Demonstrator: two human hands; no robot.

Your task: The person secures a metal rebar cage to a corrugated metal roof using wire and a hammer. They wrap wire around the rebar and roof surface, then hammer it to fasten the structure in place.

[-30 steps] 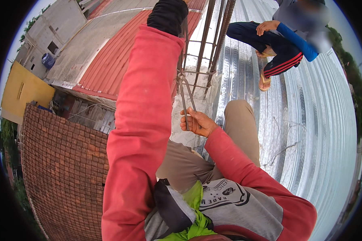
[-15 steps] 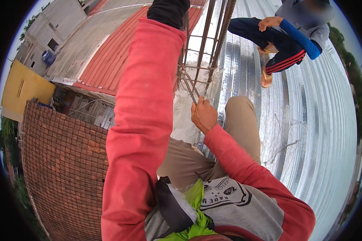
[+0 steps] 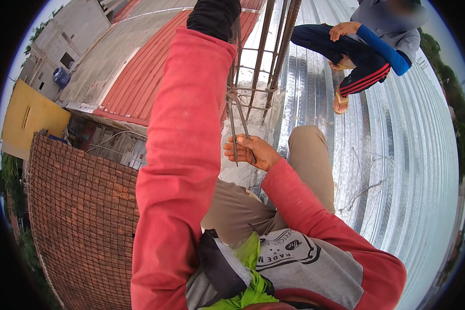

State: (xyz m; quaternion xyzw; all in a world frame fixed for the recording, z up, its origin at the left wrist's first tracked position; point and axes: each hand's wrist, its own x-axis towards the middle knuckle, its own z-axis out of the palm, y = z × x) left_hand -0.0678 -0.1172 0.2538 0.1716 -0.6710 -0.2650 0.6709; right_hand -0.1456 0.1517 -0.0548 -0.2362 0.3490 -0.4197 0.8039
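Steel pincers (image 3: 232,121) hang with their jaws at a wire or bar joint on the rebar cage (image 3: 263,57), and their two long handles are spread apart. My right hand (image 3: 261,152) holds the handle ends loosely, its fingers stretched behind one handle and the thumb by the other. At the top edge, my left hand (image 3: 215,18), under black cloth or a glove, is raised beside the upright bars. Its fingers are hidden. Thin stirrups (image 3: 258,90) cross the rusty bars, which rise above a rough concrete surface (image 3: 235,173).
Shiny corrugated metal roofing (image 3: 398,170) spreads to the right, with thin wire pieces (image 3: 367,191) on it. A person (image 3: 364,57) in dark striped trousers sits there at the upper right. A tiled roof (image 3: 82,212) lies left, below a red metal roof (image 3: 139,77).
My right hand has loosened from a closed grip, its fingers now stretched out. The pincers' handles have spread wider and swung slightly left. My left arm has barely moved.
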